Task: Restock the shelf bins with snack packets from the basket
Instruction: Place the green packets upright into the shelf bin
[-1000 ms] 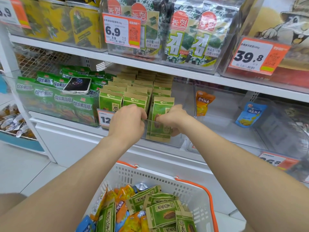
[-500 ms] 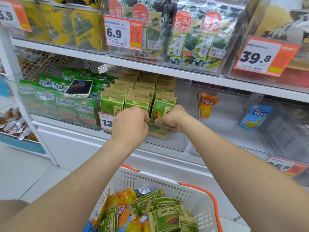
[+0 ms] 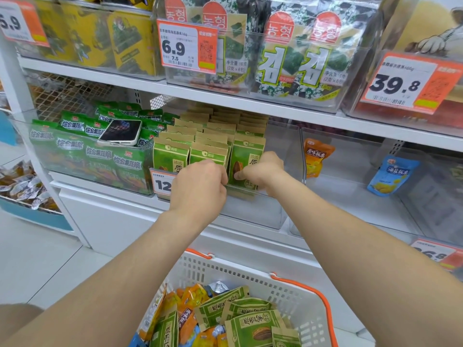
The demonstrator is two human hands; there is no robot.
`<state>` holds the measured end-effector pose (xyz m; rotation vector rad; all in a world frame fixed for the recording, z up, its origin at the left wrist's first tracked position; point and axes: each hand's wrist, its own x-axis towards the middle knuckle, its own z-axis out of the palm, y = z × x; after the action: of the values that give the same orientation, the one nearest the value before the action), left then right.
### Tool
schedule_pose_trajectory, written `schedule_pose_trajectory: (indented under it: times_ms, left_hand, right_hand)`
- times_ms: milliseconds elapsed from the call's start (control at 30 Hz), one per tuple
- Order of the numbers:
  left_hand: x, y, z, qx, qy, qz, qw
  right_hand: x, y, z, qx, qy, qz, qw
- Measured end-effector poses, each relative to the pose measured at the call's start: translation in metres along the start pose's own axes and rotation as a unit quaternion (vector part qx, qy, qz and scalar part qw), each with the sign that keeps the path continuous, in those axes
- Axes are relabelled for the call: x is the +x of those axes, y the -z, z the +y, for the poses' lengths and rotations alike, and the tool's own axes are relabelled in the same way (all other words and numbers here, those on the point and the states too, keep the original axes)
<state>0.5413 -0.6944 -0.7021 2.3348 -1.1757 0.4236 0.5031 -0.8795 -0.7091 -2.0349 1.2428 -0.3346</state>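
here, both hands reach into the clear bin (image 3: 285,146).
right hand (image 3: 263,171) pinches the front green packet (image 3: 248,156), upright in the bin's right row; left hand (image 3: 200,189) curls beside it, grasp hidden; the basket (image 3: 250,274) below holds more packets.

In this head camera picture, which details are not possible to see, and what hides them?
1. Head view: the full price on the white-and-orange tag starting "12"; the left hand covers the rest.
2. Head view: what the left hand holds; its own back hides the grip.
3. Head view: the lower-right orange price tag; the right arm covers part, and the digits are blurred.
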Motion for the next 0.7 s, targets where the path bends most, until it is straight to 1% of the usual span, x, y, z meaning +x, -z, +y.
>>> schedule_pose_trajectory:
  times_ms: [67,100,167,267,333,433,533,633,700]
  left_hand:
    - [0.0,-0.001,0.0,0.001,-0.004,0.002,1.0]
    - [0.001,-0.001,-0.001,0.003,-0.005,0.004,1.0]
    - [0.001,-0.001,-0.002,0.009,-0.01,0.004,1.0]
    - [0.001,-0.002,-0.002,0.025,-0.018,-0.003,1.0]
    - [0.0,-0.001,-0.002,0.027,-0.023,-0.005,0.999]
    - [-0.002,-0.001,-0.003,0.026,-0.032,-0.011,0.999]
    - [-0.007,-0.001,-0.003,0.015,-0.033,-0.02,0.999]
    - [-0.015,-0.004,-0.007,0.011,-0.051,-0.002,0.999]
    - [-0.021,-0.006,-0.012,0.027,-0.065,0.01,0.997]
  right_hand:
    - [0.004,-0.002,0.002,0.008,0.022,0.027,0.999]
    - [0.005,-0.004,0.003,0.004,0.028,0.027,0.999]
    - [0.004,-0.005,0.002,-0.019,0.023,-0.008,1.0]
    - [-0.002,-0.004,0.001,-0.042,-0.02,-0.082,0.996]
    - [-0.006,0.0,0.002,-0.037,-0.035,-0.093,0.994]
    - [-0.014,0.007,0.003,-0.026,-0.042,-0.069,0.996]
    - [-0.026,0.013,0.004,-0.027,-0.031,-0.048,0.998]
    - [-0.049,0.021,0.001,-0.068,0.014,-0.018,0.997]
    - [-0.066,0.026,-0.001,-0.127,0.073,0.035,0.989]
